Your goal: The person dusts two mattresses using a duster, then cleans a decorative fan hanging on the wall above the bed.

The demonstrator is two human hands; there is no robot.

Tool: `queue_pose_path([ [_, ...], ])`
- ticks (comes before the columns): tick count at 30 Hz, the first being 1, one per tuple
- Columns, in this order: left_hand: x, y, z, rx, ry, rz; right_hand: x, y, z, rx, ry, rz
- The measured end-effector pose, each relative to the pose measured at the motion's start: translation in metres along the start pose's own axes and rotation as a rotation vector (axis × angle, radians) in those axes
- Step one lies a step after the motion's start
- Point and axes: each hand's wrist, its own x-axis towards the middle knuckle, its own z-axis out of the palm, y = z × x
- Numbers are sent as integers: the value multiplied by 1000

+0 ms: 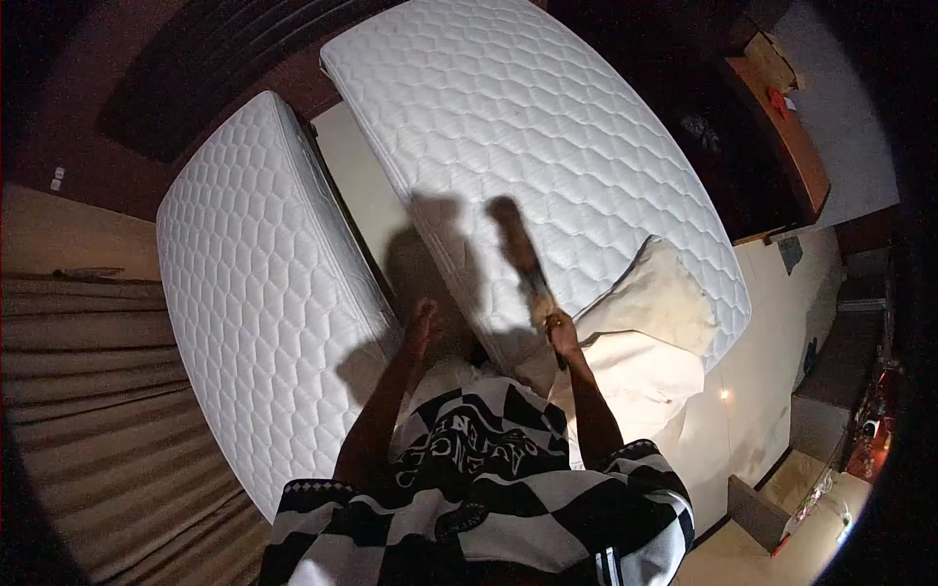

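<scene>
My right hand (562, 335) is closed round the handle of a long brush-like tool (523, 256), whose dark, blurred head is over the larger white quilted mattress (528, 127). My left hand (423, 324) is near the gap between the two mattresses, over the edge of the smaller one (259, 234); its fingers are blurred and in shadow. To the right of my right hand, a cream pillow (669, 293) lies on the larger mattress. Pale folded cloth (640, 376) is just below the pillow, close to my right forearm.
Brown curtains (98, 381) hang at the left. Pale floor (357, 166) shows between the mattresses. A wooden shelf or desk (787, 146) stands at the upper right, with a box (770, 63) on it. Furniture and several small items are at the lower right.
</scene>
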Motion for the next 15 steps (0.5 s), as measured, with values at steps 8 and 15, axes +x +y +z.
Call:
queue_pose_path([
  [8, -33, -86, -108, 82, -132, 131, 79, 93, -63, -1761, 34, -239],
  [15, -47, -67, -103, 102, 58, -173, 103, 119, -90, -2086, -46, 263],
])
